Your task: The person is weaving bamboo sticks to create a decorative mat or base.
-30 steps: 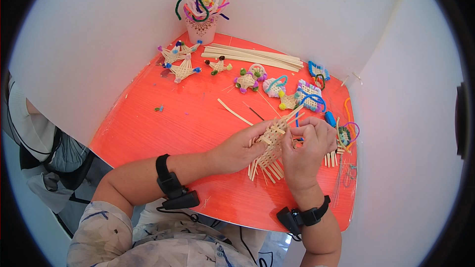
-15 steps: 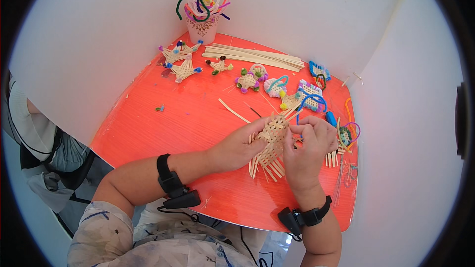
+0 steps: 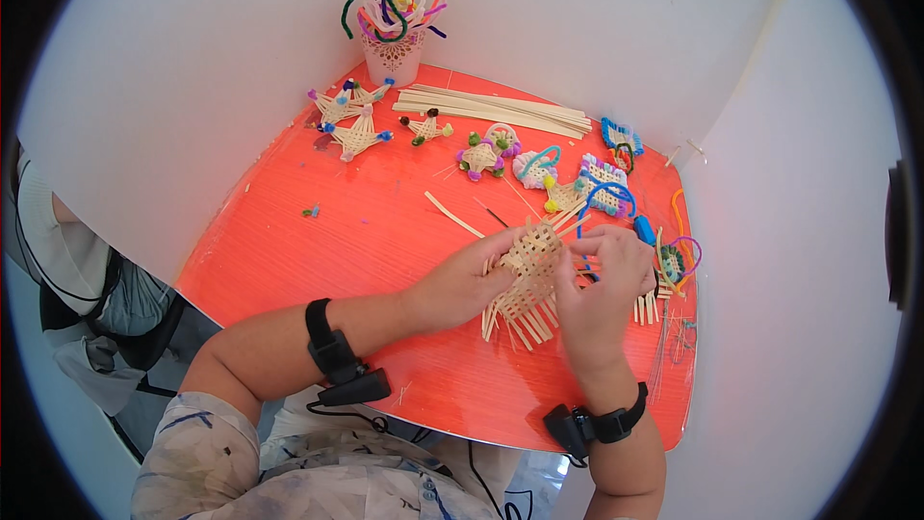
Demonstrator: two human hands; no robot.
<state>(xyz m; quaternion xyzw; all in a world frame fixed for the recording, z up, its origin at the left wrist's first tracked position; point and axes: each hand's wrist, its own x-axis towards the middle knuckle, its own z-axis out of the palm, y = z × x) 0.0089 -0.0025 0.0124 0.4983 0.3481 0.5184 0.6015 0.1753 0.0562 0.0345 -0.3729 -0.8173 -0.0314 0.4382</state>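
A small woven piece of pale flat strips (image 3: 531, 274) is held over the table, its loose strip ends fanning out at the bottom and top. My left hand (image 3: 474, 279) grips its left side, thumb across the front and the fingers behind. At its right edge is my right hand (image 3: 606, 270), thumb and index finger curled close together. It seems to pinch a strip end there, but the fingertips partly hide what is between them. Loose pale strips (image 3: 454, 215) lie just beyond the woven piece.
A bundle of flat strips (image 3: 493, 113) lies at the back. Behind the star-shaped woven pieces (image 3: 358, 135) stands a pink pot (image 3: 393, 60) of fuzzy pipe cleaners. Colourful woven pieces (image 3: 604, 181) and a blue tool (image 3: 644, 229) lie at right. White panels (image 3: 577, 29) enclose the red table (image 3: 289, 250).
My right hand has shifted slightly right, its fingertips a little farther from the weave. The woven piece has tilted very slightly in my left hand, which otherwise stays in place.
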